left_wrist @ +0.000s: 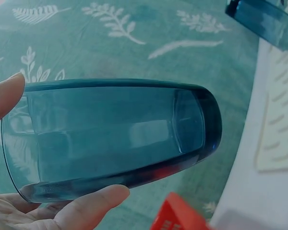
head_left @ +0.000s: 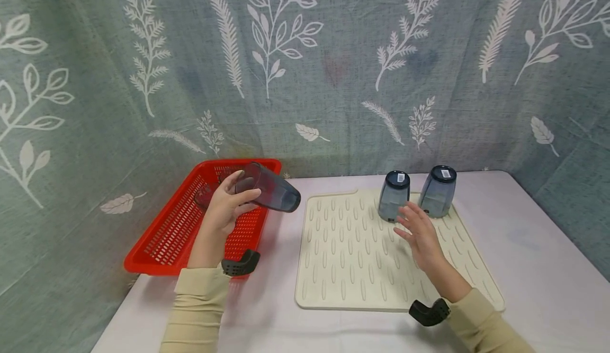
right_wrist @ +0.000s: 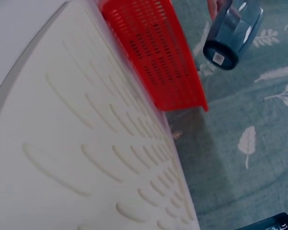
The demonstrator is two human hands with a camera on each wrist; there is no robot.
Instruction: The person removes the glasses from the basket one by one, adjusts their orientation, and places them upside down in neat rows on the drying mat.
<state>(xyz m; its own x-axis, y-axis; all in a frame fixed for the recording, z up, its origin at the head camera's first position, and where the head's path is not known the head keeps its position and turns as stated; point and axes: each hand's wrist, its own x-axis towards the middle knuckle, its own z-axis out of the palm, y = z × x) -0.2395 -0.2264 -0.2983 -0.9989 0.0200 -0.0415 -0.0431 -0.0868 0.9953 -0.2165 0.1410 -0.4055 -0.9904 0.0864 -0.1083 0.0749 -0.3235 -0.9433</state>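
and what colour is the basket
Bright red all over; the basket shows best in the head view.

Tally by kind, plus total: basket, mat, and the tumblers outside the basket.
Red perforated plastic basket: 1
Cream rectangular grooved mat: 1
Transparent blue tapered tumblers, outside the basket: 3 (one in the left hand, two upside down on the mat)
Total: 5

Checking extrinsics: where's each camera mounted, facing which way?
Head: on head, forward-down over red basket, cream drying mat; left grip, right grip, sleeves show.
Left wrist: on that wrist, facing held blue tumbler; left fingers show.
Right wrist: on that wrist, facing mat and basket; only part of left grip shows.
Wrist views share the tumbler.
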